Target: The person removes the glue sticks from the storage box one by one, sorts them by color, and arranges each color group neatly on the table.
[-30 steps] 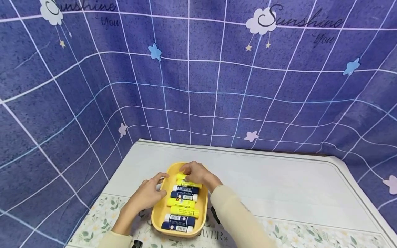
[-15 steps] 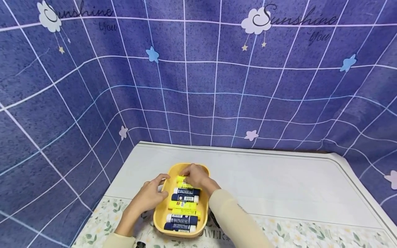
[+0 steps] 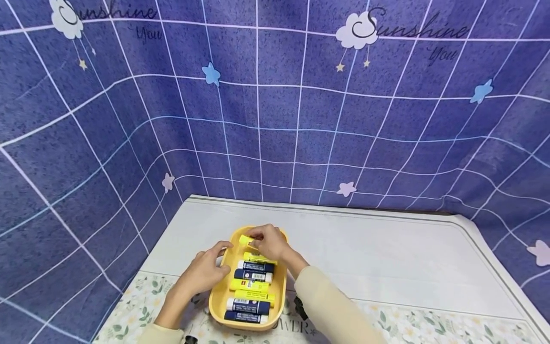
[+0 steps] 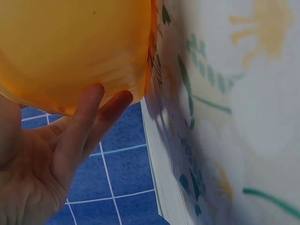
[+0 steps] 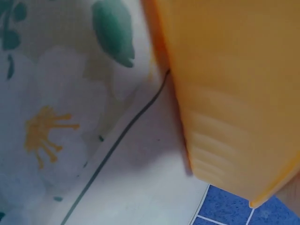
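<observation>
A purple grid-patterned backdrop (image 3: 275,119) with clouds and stars hangs behind and to both sides of the work area. Below it lies a white table cover (image 3: 386,258) with a floral border along the near edge.

On the cover stands a yellow oval tray (image 3: 220,291), long axis running away from the person. It holds a row of glue sticks (image 3: 251,276) laid crosswise, yellow and dark blue barrels alternating, close together.

The left hand (image 3: 205,271) rests against the tray's left wall; the left wrist view shows straight fingers (image 4: 89,117) pressed flat to the outside of the tray, nothing gripped.

The right hand (image 3: 267,241) is at the far end of the tray, fingers curled round one yellow glue stick (image 3: 246,240), whose left end shows past the fingertips. That stick sits just above the row, apart from its neighbours. The right wrist view shows only the tray wall and cover, no fingers.

Judgement: the stick is being lifted from the far end. To do this well, lift it straight up and level so its ends clear the tray walls, and keep the left hand bracing the tray against sliding. Rolling the adjacent stick is the main risk.
</observation>
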Available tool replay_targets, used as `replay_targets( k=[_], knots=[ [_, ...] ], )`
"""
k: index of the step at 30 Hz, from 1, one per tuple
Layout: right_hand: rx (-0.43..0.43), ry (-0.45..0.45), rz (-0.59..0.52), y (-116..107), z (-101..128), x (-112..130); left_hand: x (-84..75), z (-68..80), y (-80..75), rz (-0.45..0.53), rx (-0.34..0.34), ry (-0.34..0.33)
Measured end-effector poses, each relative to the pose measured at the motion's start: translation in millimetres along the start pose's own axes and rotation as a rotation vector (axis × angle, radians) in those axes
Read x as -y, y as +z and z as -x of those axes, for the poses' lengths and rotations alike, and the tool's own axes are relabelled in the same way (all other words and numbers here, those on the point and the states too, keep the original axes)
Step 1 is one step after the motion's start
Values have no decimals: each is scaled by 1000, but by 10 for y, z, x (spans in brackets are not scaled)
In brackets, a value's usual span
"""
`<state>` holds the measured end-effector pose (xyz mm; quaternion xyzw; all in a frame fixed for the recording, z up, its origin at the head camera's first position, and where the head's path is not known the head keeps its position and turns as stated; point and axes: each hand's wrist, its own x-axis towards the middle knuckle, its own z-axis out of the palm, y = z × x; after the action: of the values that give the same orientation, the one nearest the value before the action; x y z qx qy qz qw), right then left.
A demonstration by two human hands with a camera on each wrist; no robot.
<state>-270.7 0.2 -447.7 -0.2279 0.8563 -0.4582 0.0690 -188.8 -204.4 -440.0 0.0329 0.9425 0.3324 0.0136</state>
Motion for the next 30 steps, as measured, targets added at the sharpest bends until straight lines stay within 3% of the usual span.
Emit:
replay_targets(
  k=[5,11,16,21,30],
  knots=[
    [-88,2,-161,-140,25,27,-5,-10,8,21,33,-11],
    [-193,28,-377,-339,-7,67,26,-7,-33,4,17,12],
    [-331,85,-520,-526,-7,21,26,-18,-18,7,26,30],
    [-466,164,-593,-679,16,-57,20,-14,-18,0,17,42],
    [-658,242,-629,-861,90,-323,20,-19,-23,-37,7,63]
  ],
)
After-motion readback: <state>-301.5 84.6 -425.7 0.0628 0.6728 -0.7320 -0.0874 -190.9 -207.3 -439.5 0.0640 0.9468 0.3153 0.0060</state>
